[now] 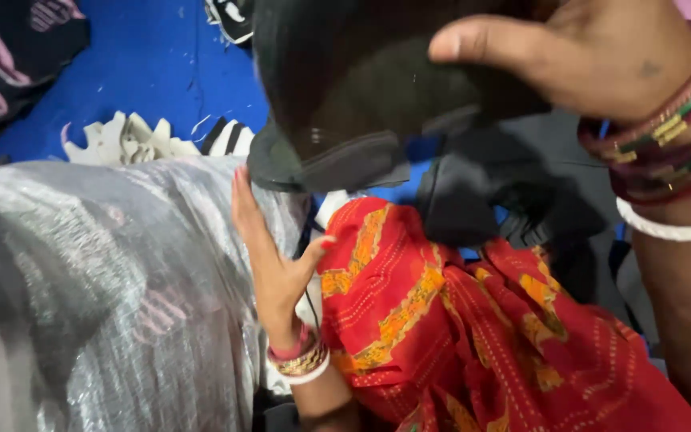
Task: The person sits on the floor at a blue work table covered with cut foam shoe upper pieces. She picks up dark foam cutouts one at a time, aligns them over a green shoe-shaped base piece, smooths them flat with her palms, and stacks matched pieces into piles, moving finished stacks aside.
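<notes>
Right hand: the right hand (601, 56) is reaching in from the upper right, close to the camera, and is gripping a black shoe upper (361, 96) — the thumb is lying across its outer face while the other fingers are hidden behind the material, so the hand is closed on it.
Black shoe upper: it is hanging near the top centre, blurred by closeness, its lower edge dipping toward the left hand; it is sitting under the right thumb and just above the left fingertips.
Left hand: the left hand (269, 256) is rising from the near centre with its fingers (243, 200) held straight and together, thumb spread to the right; the fingertips are touching or almost touching the lower rim of the black shoe upper — which of the two I cannot tell. It is gripping nothing.
Silver sack: a shiny grey woven sack (97, 296) is filling the near left, the back of the left hand resting against it.
Red cloth: red and orange patterned cloth (473, 336) is covering the near right.
Floor: a blue floor (145, 64) is showing far left, with white shoe pieces (129, 140) lying on it.
</notes>
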